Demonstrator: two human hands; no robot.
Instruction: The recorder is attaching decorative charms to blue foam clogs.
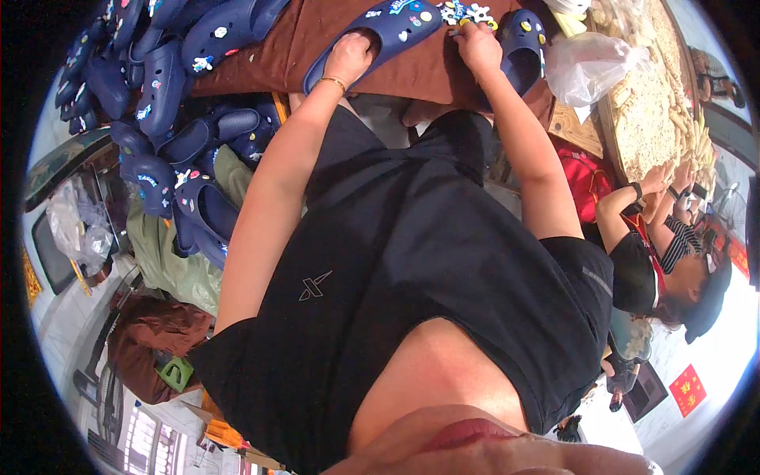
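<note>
A navy-blue foam clog [393, 30] dotted with small charms lies on the brown cloth in front of me. My left hand [349, 58] reaches into its foot opening, the fingers curled inside and partly hidden. To the right of this clog, my right hand [479, 49] has its bent fingers down at a small pile of white, blue and yellow shoe charms [473, 13]. The fingertips are pressed together on a charm whose shape I cannot make out. Just beyond that hand, a second navy clog [523, 49] with yellow and white charms stands on the cloth.
Many decorated navy clogs [161, 87] are heaped at the left, some hanging lower beside the brown cloth [273, 59]. A clear plastic bag [590, 67] lies at the right, near a board of pale pieces [649, 103]. Other people's hands [661, 178] work at that board.
</note>
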